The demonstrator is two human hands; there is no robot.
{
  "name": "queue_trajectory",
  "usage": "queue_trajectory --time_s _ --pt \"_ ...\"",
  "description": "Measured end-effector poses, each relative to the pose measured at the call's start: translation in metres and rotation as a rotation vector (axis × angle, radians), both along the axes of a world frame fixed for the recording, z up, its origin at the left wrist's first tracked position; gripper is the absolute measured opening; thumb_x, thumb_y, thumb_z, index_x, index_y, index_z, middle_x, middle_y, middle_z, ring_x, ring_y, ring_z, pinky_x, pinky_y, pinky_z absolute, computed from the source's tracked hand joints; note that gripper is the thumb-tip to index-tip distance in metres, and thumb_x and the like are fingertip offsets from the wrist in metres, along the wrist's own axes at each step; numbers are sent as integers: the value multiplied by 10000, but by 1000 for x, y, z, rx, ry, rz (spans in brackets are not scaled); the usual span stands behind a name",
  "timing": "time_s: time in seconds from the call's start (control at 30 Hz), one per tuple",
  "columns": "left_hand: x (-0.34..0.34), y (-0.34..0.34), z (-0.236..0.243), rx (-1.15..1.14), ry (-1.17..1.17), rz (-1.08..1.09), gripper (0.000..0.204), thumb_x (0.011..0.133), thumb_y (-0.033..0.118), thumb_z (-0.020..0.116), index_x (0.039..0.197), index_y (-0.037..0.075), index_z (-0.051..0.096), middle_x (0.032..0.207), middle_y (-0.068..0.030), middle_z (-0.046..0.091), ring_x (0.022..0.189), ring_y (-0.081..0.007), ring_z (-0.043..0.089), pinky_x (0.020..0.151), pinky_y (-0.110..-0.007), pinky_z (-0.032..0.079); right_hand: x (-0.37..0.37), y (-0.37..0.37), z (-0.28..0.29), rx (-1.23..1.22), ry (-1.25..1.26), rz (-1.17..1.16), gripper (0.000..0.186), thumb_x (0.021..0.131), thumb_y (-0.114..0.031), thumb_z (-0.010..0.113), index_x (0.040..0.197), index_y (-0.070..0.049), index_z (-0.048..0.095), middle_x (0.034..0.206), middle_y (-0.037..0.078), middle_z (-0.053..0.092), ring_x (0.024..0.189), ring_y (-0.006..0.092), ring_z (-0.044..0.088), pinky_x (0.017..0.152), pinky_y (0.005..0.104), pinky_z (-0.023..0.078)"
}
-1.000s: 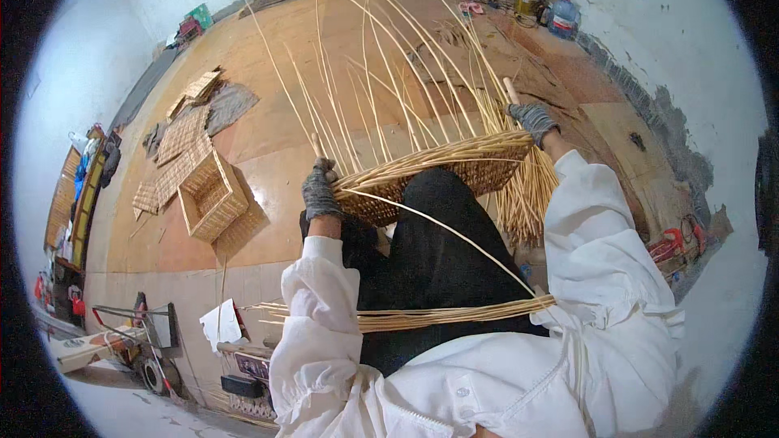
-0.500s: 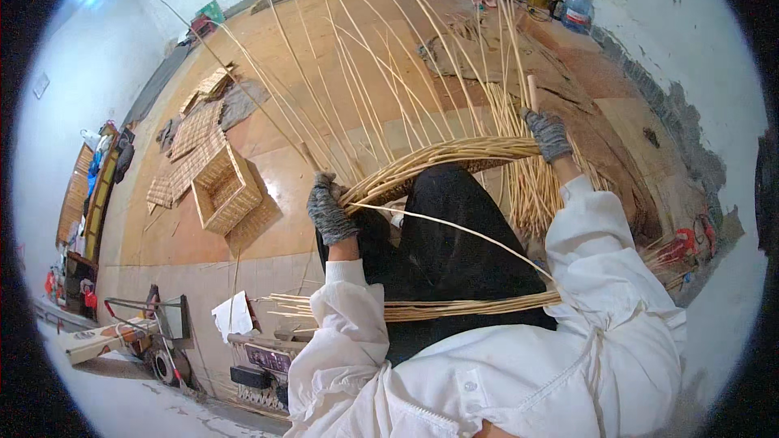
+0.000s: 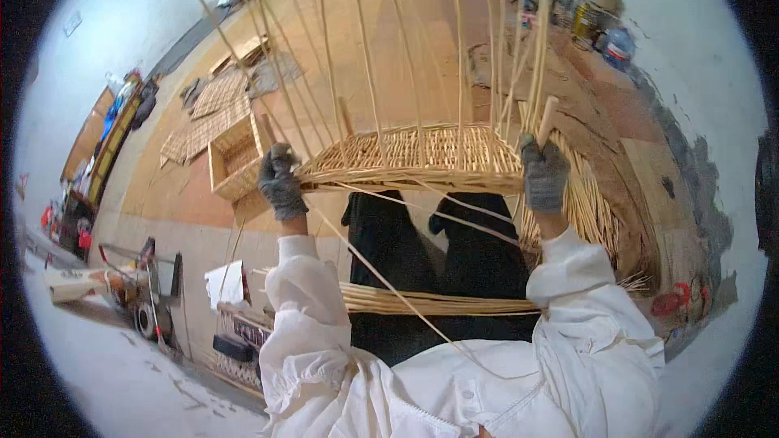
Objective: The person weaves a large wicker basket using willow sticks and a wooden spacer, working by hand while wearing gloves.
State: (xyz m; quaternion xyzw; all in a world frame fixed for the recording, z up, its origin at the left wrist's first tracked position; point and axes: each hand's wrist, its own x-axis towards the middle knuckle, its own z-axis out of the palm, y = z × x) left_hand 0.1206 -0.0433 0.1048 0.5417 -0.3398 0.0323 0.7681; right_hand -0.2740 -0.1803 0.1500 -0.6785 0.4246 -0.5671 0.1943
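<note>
A woven wicker base (image 3: 410, 154) with long upright rods spans the space above my black-clad knees (image 3: 479, 259). My left hand (image 3: 280, 182), in a grey glove, is closed on its left end beside a wooden stick (image 3: 268, 128). My gloved right hand (image 3: 542, 174) grips the right end, just below another stick (image 3: 548, 118). Loose rods trail from the front edge toward me, and a bundle of rods (image 3: 438, 300) lies across my lap. A pile of pale rods (image 3: 592, 219) sits beside my right hand.
Finished wicker pieces (image 3: 203, 134) and an open woven box (image 3: 231, 182) lie at the left on board flooring. A wheeled tool (image 3: 146, 292) is lower left. Containers and a water jug (image 3: 617, 49) stand at the back right, and cluttered shelving (image 3: 101, 162) lines the left wall.
The woven piece has tilted so more of its weave shows, with its rods more upright. Both hands have shifted with it, the left one leftward, and the view has swung.
</note>
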Motion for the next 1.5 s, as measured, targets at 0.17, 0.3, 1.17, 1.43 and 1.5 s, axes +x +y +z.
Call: queue_trajectory --time_s 0.17,0.3,1.17,1.43,1.5 --pt "-164 7 46 154 -302 45 300 858 80 509 1152 22 502 1074 -108 547 1018 -273 509 922 -333 400 15 35 -43 -8 59 -20 259 849 -245 619 756 -3 607 605 63 546 526 156 485 503 311 413" --pt "-266 -9 24 384 -742 -277 286 845 179 492 1110 82 533 967 -124 608 963 -249 572 977 -459 317 22 47 -42 132 -13 138 265 864 -257 595 762 -13 589 663 37 551 574 144 506 539 303 426" --pt "-175 94 -19 -266 957 -780 867 730 450 702 1308 -52 295 670 18 500 529 -80 479 455 -208 420 6 88 -23 -751 842 426 438 723 -302 645 1143 -202 571 1006 8 594 850 217 576 664 372 465" --pt "-151 94 -83 58 912 -808 567 869 420 548 1223 -4 420 776 -36 544 659 -150 571 575 -282 506 14 103 -86 -481 1001 432 499 646 -385 698 1073 -153 587 881 35 613 817 267 555 696 426 416" --pt "-142 94 -90 158 813 -960 465 898 404 508 1152 14 515 885 -50 576 729 -147 571 698 -286 481 16 106 -94 -418 928 424 473 622 -353 716 1018 -123 601 818 62 600 751 274 554 669 418 415"
